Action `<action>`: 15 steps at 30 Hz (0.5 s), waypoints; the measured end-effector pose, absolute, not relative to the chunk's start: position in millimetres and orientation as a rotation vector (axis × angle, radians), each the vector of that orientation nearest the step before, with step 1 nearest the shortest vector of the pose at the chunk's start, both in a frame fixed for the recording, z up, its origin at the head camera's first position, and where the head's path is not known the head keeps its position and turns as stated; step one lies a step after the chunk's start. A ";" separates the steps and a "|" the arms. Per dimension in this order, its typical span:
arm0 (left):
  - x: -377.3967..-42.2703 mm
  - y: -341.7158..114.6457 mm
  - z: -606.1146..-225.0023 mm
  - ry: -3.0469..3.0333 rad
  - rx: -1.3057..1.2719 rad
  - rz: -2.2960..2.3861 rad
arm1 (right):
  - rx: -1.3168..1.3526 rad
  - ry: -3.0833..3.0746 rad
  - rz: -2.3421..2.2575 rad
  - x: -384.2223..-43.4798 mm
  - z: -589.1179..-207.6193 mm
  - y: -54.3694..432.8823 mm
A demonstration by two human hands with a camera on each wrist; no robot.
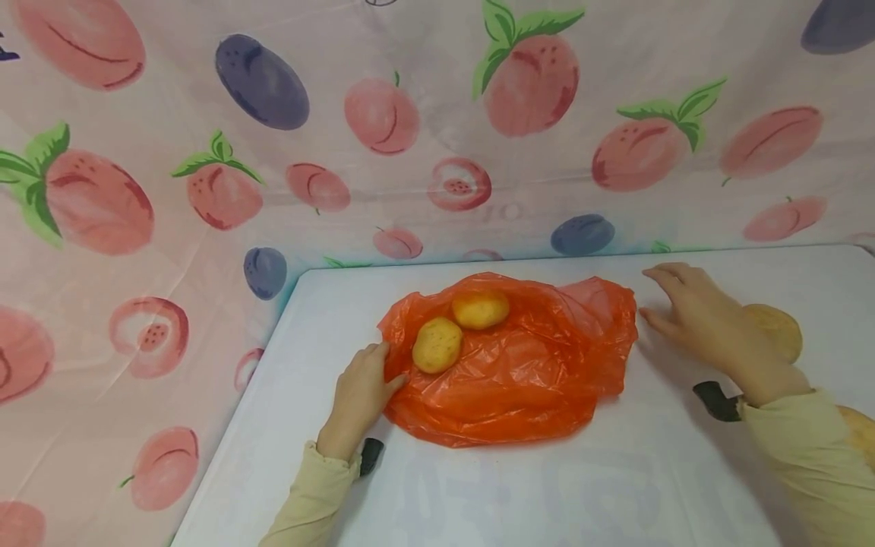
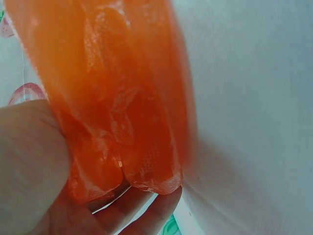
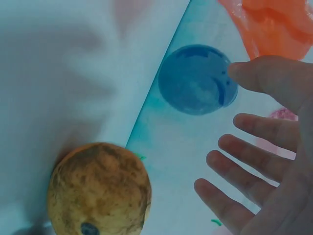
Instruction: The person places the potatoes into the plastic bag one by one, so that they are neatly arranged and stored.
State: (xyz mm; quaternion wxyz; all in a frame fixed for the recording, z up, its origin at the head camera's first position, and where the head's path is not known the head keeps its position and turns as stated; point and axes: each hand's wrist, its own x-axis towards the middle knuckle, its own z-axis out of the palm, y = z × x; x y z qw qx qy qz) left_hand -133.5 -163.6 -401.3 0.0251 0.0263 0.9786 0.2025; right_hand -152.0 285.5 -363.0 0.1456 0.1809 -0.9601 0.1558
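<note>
An orange-red plastic bag (image 1: pixel 519 365) lies spread and crumpled on the white table. Two yellow potatoes, one nearer (image 1: pixel 437 346) and one farther (image 1: pixel 481 309), rest in its left part. My left hand (image 1: pixel 358 391) holds the bag's left edge; in the left wrist view the thin orange film (image 2: pixel 122 117) runs between thumb and fingers. Beyond the bag's right edge, my right hand (image 1: pixel 704 319) is held over the table with fingers spread and nothing in them. A larger potato with brown blotches (image 3: pixel 100 191) shows beside it in the right wrist view, partly hidden by the hand in the head view.
Another potato-like yellow thing (image 1: pixel 860 433) lies at the far right, partly behind the right sleeve (image 1: pixel 813 456). A fruit-printed cloth (image 1: pixel 437 152) hangs along the table's back and left edges. Both wrists carry small dark devices, the right one (image 1: pixel 716 401) standing out over the table.
</note>
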 end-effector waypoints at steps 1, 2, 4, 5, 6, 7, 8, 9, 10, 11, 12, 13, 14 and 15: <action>-133.3 -163.5 -401.4 3.024 0.081 0.629 | 0.514 -2.763 0.443 -152.4 -363.8 287.1; -133.1 -163.6 -401.6 3.025 0.083 0.629 | 0.504 -2.765 0.438 -152.7 -364.4 288.3; -133.1 -163.7 -401.8 3.028 0.086 0.628 | 0.496 -2.759 0.431 -153.5 -365.7 290.5; -133.1 -163.6 -401.7 3.028 0.087 0.629 | 0.492 -2.761 0.429 -153.7 -366.3 291.5; -133.0 -163.6 -401.7 3.029 0.089 0.629 | 0.491 -2.762 0.429 -153.9 -366.8 292.5; -132.9 -163.3 -401.4 3.027 0.088 0.627 | 0.489 -2.766 0.432 -154.0 -367.4 293.6; -132.9 -163.2 -401.4 3.029 0.091 0.624 | 0.481 -2.775 0.434 -154.1 -367.9 294.7; -133.0 -163.1 -401.3 3.029 0.090 0.622 | 0.471 -2.789 0.433 -154.3 -368.4 295.8; -132.8 -163.1 -401.1 3.029 0.090 0.620 | 0.457 -2.805 0.430 -154.4 -368.6 296.6; -132.8 -163.0 -401.1 3.029 0.092 0.620 | 0.443 -2.822 0.426 -154.6 -369.0 297.5; -132.7 -163.1 -401.1 3.030 0.093 0.619 | 0.430 -2.837 0.421 -154.9 -369.5 298.5; -132.6 -163.1 -400.8 3.030 0.093 0.621 | 0.413 -2.850 0.418 -155.1 -369.8 299.1; -132.5 -163.2 -400.9 3.030 0.093 0.623 | 0.394 -2.866 0.412 -155.2 -370.1 299.8; -132.5 -163.4 -400.8 3.030 0.093 0.624 | 0.379 -2.877 0.406 -155.4 -370.5 300.5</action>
